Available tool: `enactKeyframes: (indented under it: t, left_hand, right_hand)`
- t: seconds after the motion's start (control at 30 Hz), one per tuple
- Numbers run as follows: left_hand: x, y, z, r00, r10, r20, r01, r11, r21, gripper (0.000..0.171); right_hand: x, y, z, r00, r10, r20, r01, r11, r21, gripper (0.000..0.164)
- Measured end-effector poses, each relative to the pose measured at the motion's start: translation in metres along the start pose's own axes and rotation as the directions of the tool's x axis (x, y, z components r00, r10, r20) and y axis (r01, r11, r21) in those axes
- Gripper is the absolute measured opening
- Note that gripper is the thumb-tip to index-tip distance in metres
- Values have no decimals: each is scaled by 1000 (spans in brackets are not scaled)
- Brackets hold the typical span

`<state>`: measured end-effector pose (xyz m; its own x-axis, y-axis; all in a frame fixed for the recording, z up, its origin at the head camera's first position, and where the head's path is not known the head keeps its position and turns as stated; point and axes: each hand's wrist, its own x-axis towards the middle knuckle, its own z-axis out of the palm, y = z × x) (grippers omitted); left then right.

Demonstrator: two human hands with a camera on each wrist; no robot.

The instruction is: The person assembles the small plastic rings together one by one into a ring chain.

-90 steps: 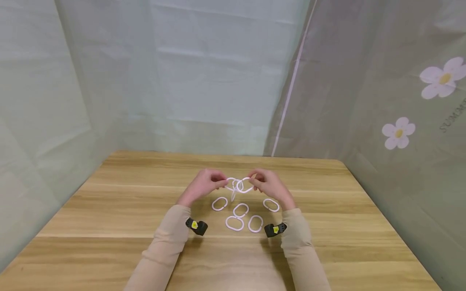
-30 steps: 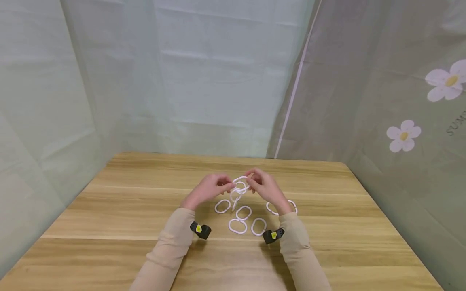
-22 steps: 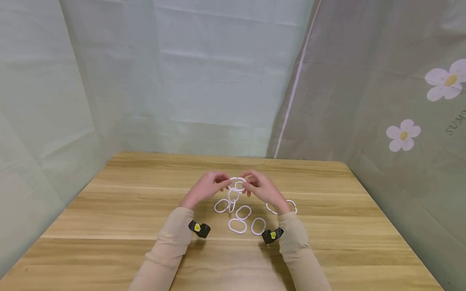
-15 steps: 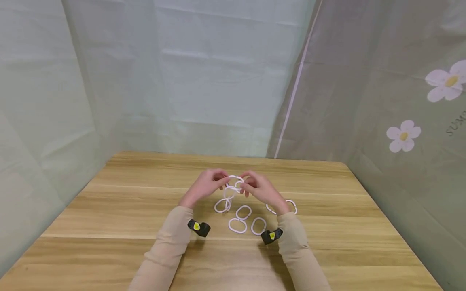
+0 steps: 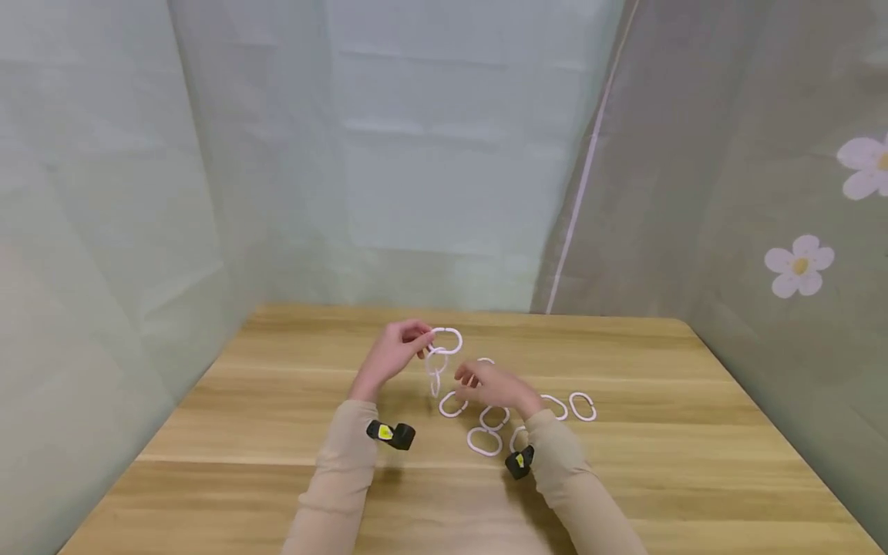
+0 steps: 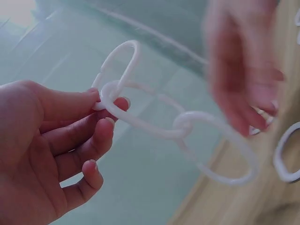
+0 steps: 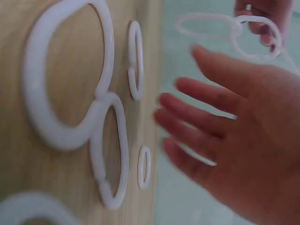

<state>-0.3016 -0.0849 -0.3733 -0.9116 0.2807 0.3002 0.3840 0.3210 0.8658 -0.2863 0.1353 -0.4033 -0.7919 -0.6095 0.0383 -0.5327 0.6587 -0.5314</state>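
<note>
My left hand [image 5: 395,351] pinches the top link of a short chain of white plastic oval links [image 5: 461,341] between thumb and index finger. In the left wrist view, the middle link [image 6: 136,123] passes through the held one, and an end link [image 6: 253,164] hangs from it. Lower and to the right, my right hand [image 5: 496,384] hovers over loose links on the table, fingers spread in the right wrist view and nothing held. Just left of its fingertips in the head view lies one loose link [image 5: 441,406]; another link [image 5: 486,360] shows partly behind the hand.
Two touching links, the nearer one [image 5: 486,455] in front, lie on the wooden table [image 5: 430,509]. A link [image 5: 513,439] is partly covered by the right wrist camera [image 5: 519,462]. Farther right lie two more, including one link [image 5: 584,419]. Fabric walls [image 5: 444,193] enclose the table.
My right hand has let go of the chain and moved down and right, over the loose links. The left hand keeps hold, and the chain hangs from it. The head view has shifted slightly.
</note>
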Motion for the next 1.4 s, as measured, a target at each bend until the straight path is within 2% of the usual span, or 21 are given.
enactKeyframes:
  t: [0.07,0.13,0.23,0.33,0.5,0.6,0.67,0.7,0.8,0.93,1.03,1.13,1.27,1.4]
  left_hand:
    - [-2,-1,-7,1000,-12,-16,12,1000,-17,18]
    - [-3,0,-13,999,-25,-38,24,999,-28,18]
    - [-1,2,-18,998,-32,-59,32,999,-9,18]
    - [3,5,-17,999,-20,-42,21,1000,22,17]
    - [4,11,-9,999,36,1,-36,999,35,16]
    - [3,9,-6,999,45,9,-46,999,29,16]
    - [2,9,-6,999,35,11,-35,999,40,16]
    - [4,3,-5,999,33,9,-33,999,38,17]
    - [5,3,-4,1000,26,7,-27,999,45,16]
    - [6,4,-3,1000,21,14,-22,998,60,14]
    - [6,4,-3,1000,6,23,-7,997,75,14]
    - [5,4,-3,999,-15,35,12,996,84,15]
    - [4,2,0,997,-28,66,21,995,98,15]
    - [1,-1,3,994,-21,104,8,992,127,15]
  right_hand:
    - [3,-2,3,995,-3,97,7,999,-48,37]
    - [7,-5,4,988,-19,155,37,992,-117,42]
    - [14,-8,5,982,-12,190,53,976,-212,44]
    - [22,-10,5,979,19,201,40,957,-286,42]
    - [31,-12,5,969,50,241,13,967,-253,48]
    - [29,-11,4,967,57,249,-19,988,-156,50]
    - [23,-8,0,977,49,207,-31,996,-89,42]
    - [20,-5,-2,984,43,171,-34,998,-51,37]
    - [7,1,-9,1000,8,27,-9,999,39,23]
    - [-6,5,-16,987,54,-155,-39,995,93,10]
    - [-11,6,-18,959,138,-248,-101,983,155,9]
    - [-13,8,-21,917,216,-336,-152,967,206,10]
    - [-12,6,-23,858,265,-440,-168,954,248,12]
    - [-9,0,-23,806,282,-520,-151,948,281,14]
